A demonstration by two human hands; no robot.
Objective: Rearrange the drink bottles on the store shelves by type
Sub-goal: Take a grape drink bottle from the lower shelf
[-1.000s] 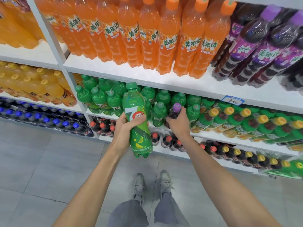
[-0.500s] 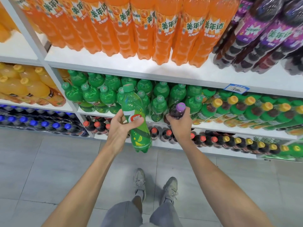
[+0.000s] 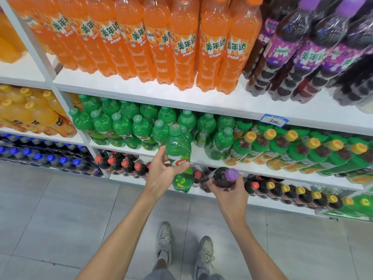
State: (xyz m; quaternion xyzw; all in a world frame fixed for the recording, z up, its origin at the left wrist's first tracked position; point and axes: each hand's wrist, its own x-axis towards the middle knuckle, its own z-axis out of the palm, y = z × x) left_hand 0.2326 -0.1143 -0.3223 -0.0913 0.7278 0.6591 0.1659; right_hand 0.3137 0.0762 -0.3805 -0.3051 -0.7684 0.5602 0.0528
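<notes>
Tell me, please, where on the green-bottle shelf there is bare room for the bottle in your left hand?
One bare white patch lies at the shelf front, just right of the held green bottle in the left hand, bordered on the right by a lone green bottle. Left of it the green bottles stand packed; right, the yellow-capped bottles crowd the shelf.

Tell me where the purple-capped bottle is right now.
The purple-capped bottle is in the right hand, low and right of centre in the head view, just right of the green bottle and in front of the bottom shelf.
</notes>
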